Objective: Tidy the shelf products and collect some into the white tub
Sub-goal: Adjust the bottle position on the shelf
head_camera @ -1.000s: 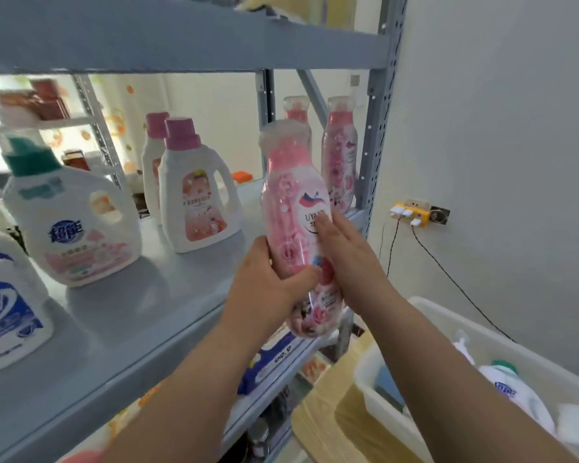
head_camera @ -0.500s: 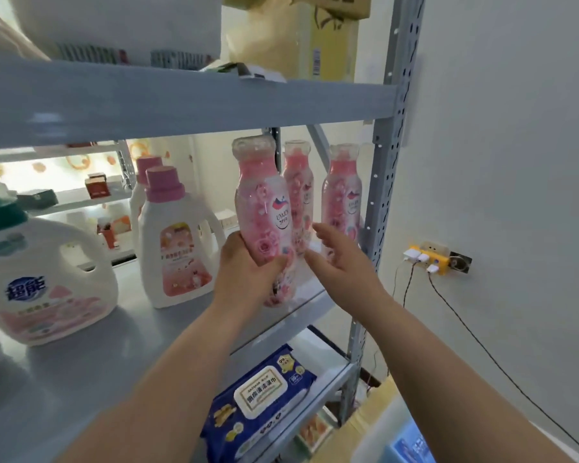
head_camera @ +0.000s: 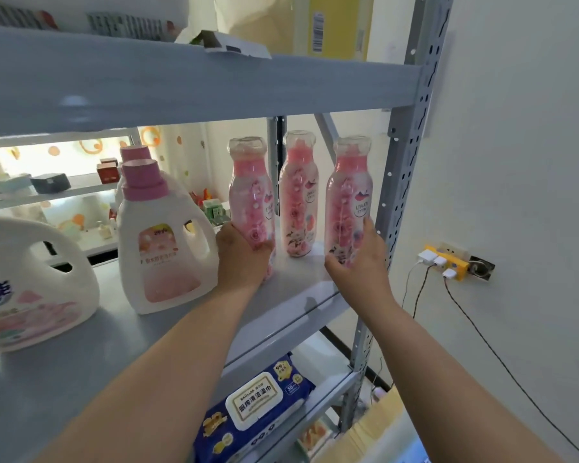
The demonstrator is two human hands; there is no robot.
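Three tall pink bottles stand upright at the right end of the grey shelf. My left hand grips the base of the left pink bottle. The middle pink bottle stands a little further back, untouched. My right hand holds the lower part of the right pink bottle, thumb and fingers curled round it. The white tub shows only as a pale corner at the bottom right.
Two white jugs with pink caps stand left of the bottles, and a larger white detergent jug further left. A blue wet-wipe pack lies on the shelf below. The shelf's upright post and a wall socket with plugs are at the right.
My left hand carried the pink bottle onto the shelf and stood it left of the other two. My right hand left that bottle and took hold of the rightmost one. The view tilted up.
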